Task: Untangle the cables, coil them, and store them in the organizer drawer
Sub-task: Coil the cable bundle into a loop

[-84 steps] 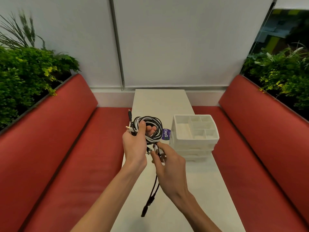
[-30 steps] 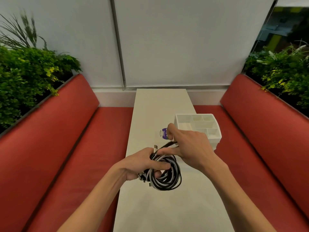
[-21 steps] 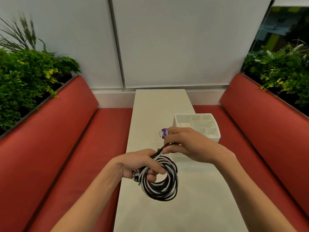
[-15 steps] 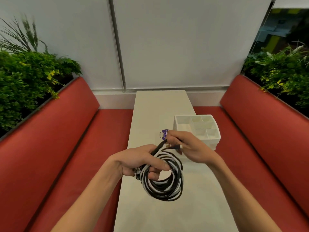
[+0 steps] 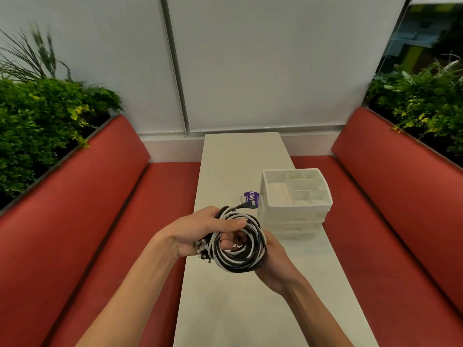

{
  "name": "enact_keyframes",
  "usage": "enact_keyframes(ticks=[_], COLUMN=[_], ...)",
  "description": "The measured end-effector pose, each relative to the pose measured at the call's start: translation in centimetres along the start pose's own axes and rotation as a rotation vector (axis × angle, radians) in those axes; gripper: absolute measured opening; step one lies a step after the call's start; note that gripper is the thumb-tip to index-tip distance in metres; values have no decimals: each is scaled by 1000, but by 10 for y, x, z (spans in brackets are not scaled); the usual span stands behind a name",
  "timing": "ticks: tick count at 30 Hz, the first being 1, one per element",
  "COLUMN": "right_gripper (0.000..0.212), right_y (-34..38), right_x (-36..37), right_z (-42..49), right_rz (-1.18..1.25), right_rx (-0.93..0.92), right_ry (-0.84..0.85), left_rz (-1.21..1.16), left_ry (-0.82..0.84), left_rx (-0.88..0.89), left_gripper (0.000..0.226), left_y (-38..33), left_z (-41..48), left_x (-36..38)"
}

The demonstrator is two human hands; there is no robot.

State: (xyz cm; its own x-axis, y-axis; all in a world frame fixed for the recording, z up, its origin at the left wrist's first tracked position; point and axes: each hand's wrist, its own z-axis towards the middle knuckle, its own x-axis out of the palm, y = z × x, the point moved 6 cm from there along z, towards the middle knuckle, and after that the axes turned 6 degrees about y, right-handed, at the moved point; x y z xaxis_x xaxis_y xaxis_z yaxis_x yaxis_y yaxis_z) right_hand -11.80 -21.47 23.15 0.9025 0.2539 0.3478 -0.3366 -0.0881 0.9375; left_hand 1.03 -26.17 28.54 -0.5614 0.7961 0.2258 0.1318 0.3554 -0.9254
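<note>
Two-handed grip on cable coil [image 5: 246,262] (black-white)

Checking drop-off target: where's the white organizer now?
Head view: the white plastic compartment organizer stands at the right edge of the long white table, just beyond the black-and-white cable coil held by the left hand and right hand.

Hidden fingers, cropped forearms

The fingers of the right hand [image 5: 274,261] are covered by the coil of black and white cables [image 5: 240,249], so its hold cannot be made out; the fingertips of the left hand [image 5: 200,229] are partly lost inside the loop. The number of cables and the type of the plugs [image 5: 200,247] cannot be told. On the purple label [image 5: 251,197] only "Clay" is read, the rest being cut short at the organizer [image 5: 298,214]. Both forearms and the table [image 5: 238,309] are cut off by the bottom edge.
</note>
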Motion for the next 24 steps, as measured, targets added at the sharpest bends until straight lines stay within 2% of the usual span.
enact_keyframes(ticks=[4, 7, 11, 15, 20, 24], right_gripper=[29, 35, 38, 36, 32, 30], right_y=[-4, 0, 7, 11, 11, 7], right_x=[-17, -21, -20, -17, -7, -4], right_z=[6, 6, 8, 10, 6, 2], right_rz=[-151, -134, -46, -3, 32, 52], right_rx=[10, -25, -95, -94, 14, 103], right_ry=[-15, -76, -154, -207, -162, -89], left_rz=[79, 114, 147, 135, 175, 203], left_ry=[-113, -167, -155, -139, -172, -162], left_rx=[-40, -2, 57, 80, 96, 128], left_gripper=[52, 64, 44, 44, 54, 41], left_y=[9, 12, 4, 4, 3, -1], left_z=[-1, 0, -3, -4, -5, -8], left_x=[-10, -12, -2, -4, -9, -8])
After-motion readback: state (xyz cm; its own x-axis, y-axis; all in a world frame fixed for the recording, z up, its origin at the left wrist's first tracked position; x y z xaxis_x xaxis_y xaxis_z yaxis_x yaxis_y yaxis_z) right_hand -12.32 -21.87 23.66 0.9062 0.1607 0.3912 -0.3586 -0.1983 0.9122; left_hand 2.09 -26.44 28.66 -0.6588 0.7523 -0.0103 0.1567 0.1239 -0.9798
